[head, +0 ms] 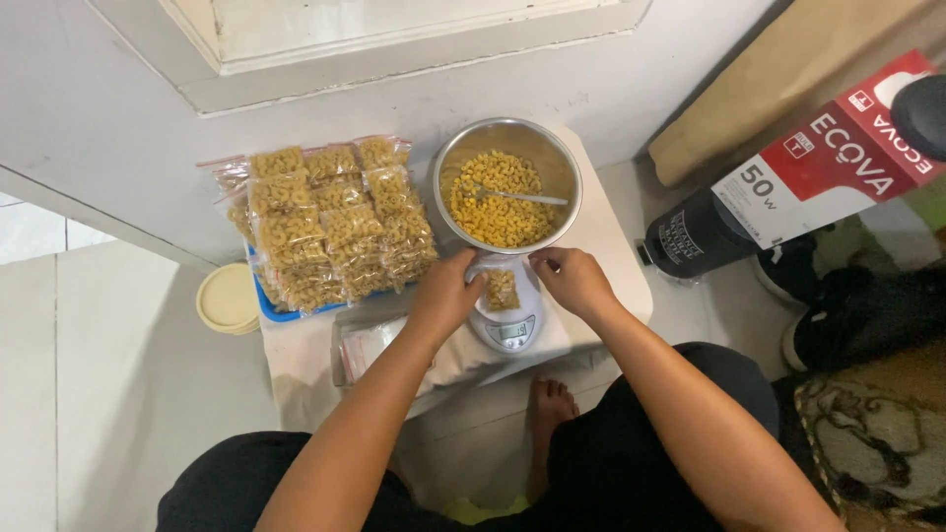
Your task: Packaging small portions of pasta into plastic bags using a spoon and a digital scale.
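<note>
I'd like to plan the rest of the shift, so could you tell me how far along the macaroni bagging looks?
Done: a stack of filled macaroni bags lies beside the bowl. In hand: the left hand and right hand rest at a small bag lying on the white scale. Left: the steel bowl holds plenty of loose macaroni with a spoon in it, and empty bags wait nearby.

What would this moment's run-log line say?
left hand: holding small pasta bag on scale | right hand: at bag's edge | bowl: pasta, spoon
</note>
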